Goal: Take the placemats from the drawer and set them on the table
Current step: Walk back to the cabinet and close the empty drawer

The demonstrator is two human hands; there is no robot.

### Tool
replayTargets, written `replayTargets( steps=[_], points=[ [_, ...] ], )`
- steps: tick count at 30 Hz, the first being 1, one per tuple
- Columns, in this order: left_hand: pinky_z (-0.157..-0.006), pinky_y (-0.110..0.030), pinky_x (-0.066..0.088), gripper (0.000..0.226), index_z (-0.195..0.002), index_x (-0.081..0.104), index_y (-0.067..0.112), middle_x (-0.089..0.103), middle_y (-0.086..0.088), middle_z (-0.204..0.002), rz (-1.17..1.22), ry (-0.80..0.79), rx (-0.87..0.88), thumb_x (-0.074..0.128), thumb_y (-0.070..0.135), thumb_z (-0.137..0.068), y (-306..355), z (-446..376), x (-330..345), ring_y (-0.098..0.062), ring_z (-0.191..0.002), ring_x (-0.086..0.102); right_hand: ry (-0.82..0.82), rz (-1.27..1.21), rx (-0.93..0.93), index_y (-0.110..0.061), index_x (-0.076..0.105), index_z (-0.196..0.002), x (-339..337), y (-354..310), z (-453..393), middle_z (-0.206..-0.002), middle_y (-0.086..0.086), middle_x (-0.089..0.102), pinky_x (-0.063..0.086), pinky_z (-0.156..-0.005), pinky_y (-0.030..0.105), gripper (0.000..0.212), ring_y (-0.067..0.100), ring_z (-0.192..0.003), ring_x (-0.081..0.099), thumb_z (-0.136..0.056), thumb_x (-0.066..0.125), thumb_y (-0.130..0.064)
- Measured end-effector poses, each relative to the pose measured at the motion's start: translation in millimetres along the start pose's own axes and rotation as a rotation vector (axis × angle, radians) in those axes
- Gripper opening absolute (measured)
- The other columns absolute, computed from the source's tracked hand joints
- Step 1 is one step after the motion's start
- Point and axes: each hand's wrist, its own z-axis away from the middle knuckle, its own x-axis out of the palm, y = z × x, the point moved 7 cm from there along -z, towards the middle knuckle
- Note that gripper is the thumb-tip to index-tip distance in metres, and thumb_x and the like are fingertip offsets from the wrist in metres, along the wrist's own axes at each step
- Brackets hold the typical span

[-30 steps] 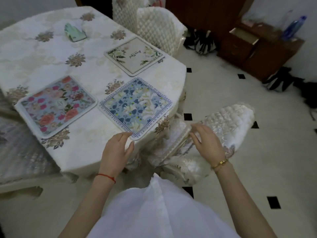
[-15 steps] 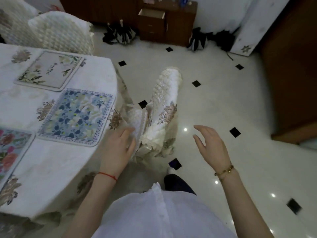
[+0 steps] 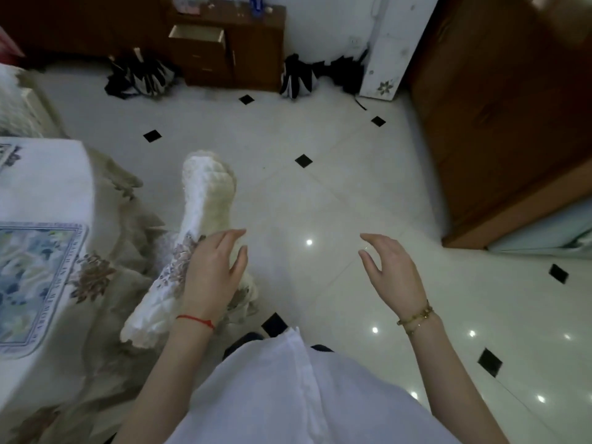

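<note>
Left hand (image 3: 213,272) rests on the quilted chair back (image 3: 205,200), fingers (image 3: 235,240) loosely extended, gripping nothing. Right hand (image 3: 392,270) hangs in the air above the floor (image 3: 320,193), fingers relaxed and slightly curved, empty. One blue floral placemat (image 3: 35,277) lies flat on the desk (image 3: 41,193) at left, near its edge. The drawer (image 3: 196,35) of the far cabinet (image 3: 250,56) stands open.

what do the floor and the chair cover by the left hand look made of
Floor: looks like polished ceramic or stone tile, glossy, since lights reflect as sharp spots and black diamond insets sit at the joints. Chair cover: apparently quilted fabric, cream, matte, puffy stitched squares with a floral print.
</note>
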Motion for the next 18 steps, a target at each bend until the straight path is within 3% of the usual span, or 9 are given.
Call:
replayTargets(
  steps=[4, 7, 12, 16, 18],
  points=[
    [-0.088, -0.034, 0.05, 0.029, -0.121, 0.06, 0.014, 0.065, -0.006, -0.113, 0.011, -0.017, -0.051, 0.054, 0.02, -0.094, 9.2, -35.6, 25.9, -0.022, -0.102, 0.061, -0.013, -0.034, -0.007, -0.01, 0.059, -0.126, -5.4, 26.0, -45.1, -0.124, 0.005, 0.063, 0.043, -0.099, 0.029, 0.032, 0.02, -0.115, 0.057, -0.096, 0.056, -0.02],
    [-0.084, -0.028, 0.048, 0.029, -0.122, 0.059, 0.015, 0.066, -0.003, -0.114, 0.028, -0.019, -0.099, 0.054, 0.02, -0.095, 7.0, -66.4, 43.0, -0.019, -0.1, 0.061, -0.033, -0.05, -0.008, -0.011, 0.059, -0.126, 2.4, 39.5, -81.8, -0.124, 0.004, 0.062, 0.042, -0.098, 0.026, 0.032, 0.02, -0.114, 0.057, -0.096, 0.056, -0.02],
    [-0.08, -0.031, 0.051, 0.029, -0.123, 0.06, 0.014, 0.067, -0.004, -0.111, 0.001, -0.042, -0.131, 0.053, 0.02, -0.095, -6.9, -139.3, 75.2, -0.022, -0.09, 0.062, -0.076, -0.059, -0.009, -0.012, 0.058, -0.128, 22.9, 58.7, -162.9, -0.127, 0.003, 0.061, 0.046, -0.098, 0.031, 0.033, 0.019, -0.12, 0.053, -0.097, 0.054, -0.022],
    [-0.094, -0.027, 0.044, 0.028, -0.121, 0.062, 0.009, 0.066, -0.008, -0.114, 0.014, -0.016, -0.152, 0.055, 0.016, -0.094, -26.2, -218.6, 91.1, -0.023, -0.108, 0.06, -0.091, -0.024, -0.027, -0.011, 0.058, -0.127, 30.1, 60.7, -251.0, -0.126, 0.004, 0.062, 0.036, -0.1, 0.021, 0.033, 0.019, -0.12, 0.054, -0.096, 0.055, -0.022],
    [-0.094, -0.03, 0.045, 0.028, -0.12, 0.063, 0.008, 0.067, -0.009, -0.111, 0.009, -0.004, -0.158, 0.057, 0.014, -0.093, -37.7, -264.6, 94.8, -0.026, -0.104, 0.06, -0.082, -0.011, -0.058, -0.009, 0.059, -0.126, 28.0, 53.0, -302.6, -0.125, 0.006, 0.063, 0.037, -0.1, 0.022, 0.033, 0.021, -0.118, 0.055, -0.096, 0.055, -0.021]
  ],
)
